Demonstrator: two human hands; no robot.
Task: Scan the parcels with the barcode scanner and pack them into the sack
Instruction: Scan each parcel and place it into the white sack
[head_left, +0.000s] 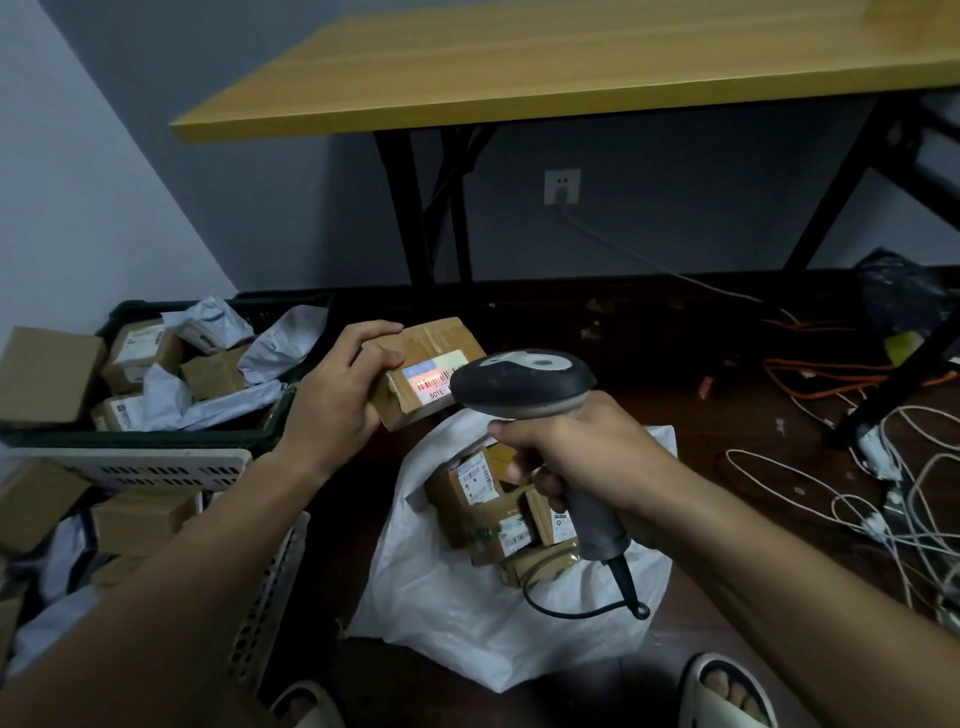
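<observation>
A cardboard parcel (423, 371) is held at the centre of the frame by the left hand (337, 395), whose fingers are curled over the top left edge of the box while the thumb is pressed on its near face. The barcode scanner (524, 387) is gripped by the right hand (587, 462), with the fingers wrapped round the handle and the head aimed at the shipping label (439, 376), where a red glow is seen across the barcode. The white sack (467, 613) is spread open on the floor directly below, at lower centre, and several parcels are already seen inside it. More parcels are kept in the dark green crate (156, 436) at the left of the frame, and further ones in the white basket (171, 467) beneath it. The scan step is judged to be in progress. A failed read is possible, because part of the label is hidden behind the scanner head and the beam falls at an angle. The parcel could slip, since it is held by one edge only. The scanner cable (571, 608) is looped over the sack mouth, so snagging is to be expected when the parcel is lowered.
</observation>
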